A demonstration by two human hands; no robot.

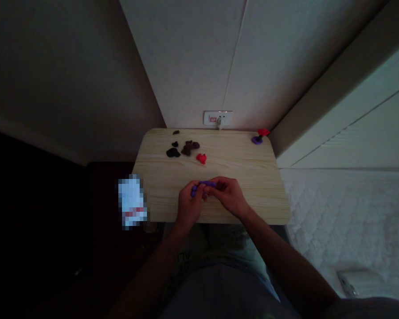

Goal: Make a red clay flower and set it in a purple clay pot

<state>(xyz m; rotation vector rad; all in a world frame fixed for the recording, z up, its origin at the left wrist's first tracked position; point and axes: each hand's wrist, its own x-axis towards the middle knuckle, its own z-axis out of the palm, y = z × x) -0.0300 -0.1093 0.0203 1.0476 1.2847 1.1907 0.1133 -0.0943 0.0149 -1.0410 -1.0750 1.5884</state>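
Note:
Over the near half of a small wooden table point(252, 186), both hands hold a lump of purple modelling clay point(208, 183). My left hand point(189, 201) is closed around its left end, where purple bits show between the fingers. My right hand point(229, 195) pinches the other end with thumb and fingers. Beyond the hands lies a lump of red clay point(202, 158). Brown clay point(188, 149) and black clay point(173, 152) lie in pieces to its left. In the far right corner stands a small figure with a red top point(262, 132) and a purple base point(257, 140).
A wall socket point(217, 118) with a plug in it sits just above the table's back edge. A pale quilted mattress point(335, 221) is on the right. A blurred-out white and red item point(132, 201) is at the table's left edge.

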